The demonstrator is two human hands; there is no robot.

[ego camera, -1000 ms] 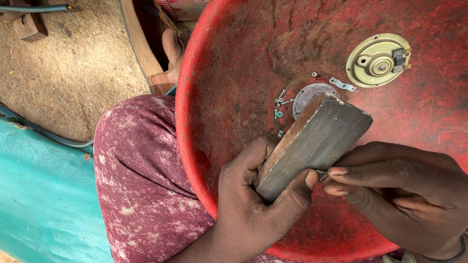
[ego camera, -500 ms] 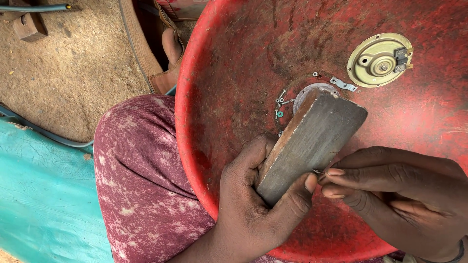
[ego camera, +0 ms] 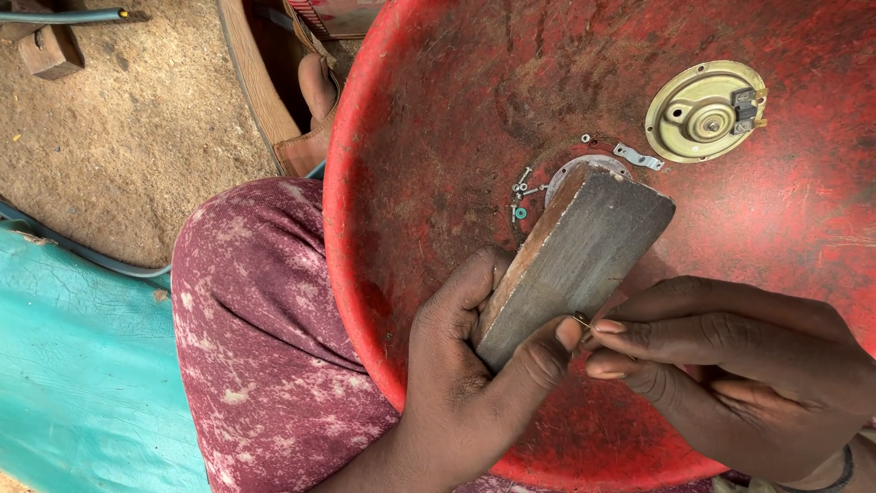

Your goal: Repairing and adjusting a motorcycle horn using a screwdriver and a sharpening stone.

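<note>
Wooden block [ego camera: 573, 260] shifted slightly lower-left in red basin [ego camera: 411, 137], grey, worn, rectangular, left hand [ego camera: 465, 383] clamped around it, right hand [ego camera: 730, 374] pinching thin wire piece [ego camera: 581, 320] against its lower edge

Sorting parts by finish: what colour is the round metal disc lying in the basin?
Pale brass-yellow; the round metal disc shows best in the head view, inside the red basin.

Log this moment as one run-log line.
left hand: grips wooden block | right hand: fingertips pinch a thin metal piece at the block's edge | red basin: holds brass disc, small screws
</note>
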